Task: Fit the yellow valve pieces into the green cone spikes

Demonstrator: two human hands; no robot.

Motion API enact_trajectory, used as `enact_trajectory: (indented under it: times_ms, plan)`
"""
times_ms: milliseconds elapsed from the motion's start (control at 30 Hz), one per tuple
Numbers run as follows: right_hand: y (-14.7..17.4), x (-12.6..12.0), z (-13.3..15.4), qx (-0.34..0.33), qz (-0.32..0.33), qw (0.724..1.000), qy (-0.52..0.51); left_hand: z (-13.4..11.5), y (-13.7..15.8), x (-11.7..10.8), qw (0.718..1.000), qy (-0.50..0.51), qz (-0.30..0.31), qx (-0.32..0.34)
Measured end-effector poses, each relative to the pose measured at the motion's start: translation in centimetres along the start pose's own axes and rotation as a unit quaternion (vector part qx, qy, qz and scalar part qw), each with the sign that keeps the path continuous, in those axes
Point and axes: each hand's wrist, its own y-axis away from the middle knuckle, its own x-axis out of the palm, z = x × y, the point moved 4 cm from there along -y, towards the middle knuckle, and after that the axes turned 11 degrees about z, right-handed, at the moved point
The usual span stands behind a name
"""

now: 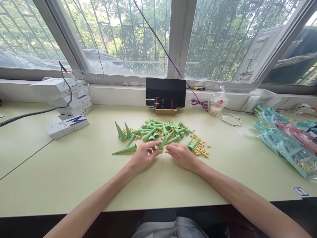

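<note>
My left hand (144,156) grips a green plastic spike (161,144), its pointed end slanting up and away. Close beside it, my right hand (182,156) pinches a small yellow peg (165,148), mostly hidden by the fingertips, near the spike's wide end. Behind both hands lies a pile of similar green spikes (151,132). One loose spike (126,149) rests flat to the left of my left hand. To the right of my right hand, small yellow pegs (201,150) lie scattered, with a couple of green spikes (193,144) against them.
A phone (165,103) leans on a dark tablet (165,87) at the back of the table. White boxes (74,96) are stacked at the left, with a black coiled cable (34,114). Bagged teal plastic items (279,142) lie at the right, beyond a white cable (230,120).
</note>
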Motion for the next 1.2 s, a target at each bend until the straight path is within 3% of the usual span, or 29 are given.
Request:
enact_trajectory:
  times_ms: [567, 833, 1200]
  plan:
    - [-0.1, 0.1, 0.3, -0.014, 0.009, 1.0, 0.006, 0.2, 0.1, 0.3, 1.0, -0.02, 0.013, 0.01]
    - [0.0, 0.1, 0.3, -0.009, 0.007, 1.0, 0.0, -0.4, 0.0, 0.5, 0.998, -0.002, 0.04, 0.044]
    - [0.0, 0.4, -0.2, 0.021, 0.024, 0.999, -0.008, -1.6, 0.4, 0.7, 0.997, -0.011, 0.027, 0.073]
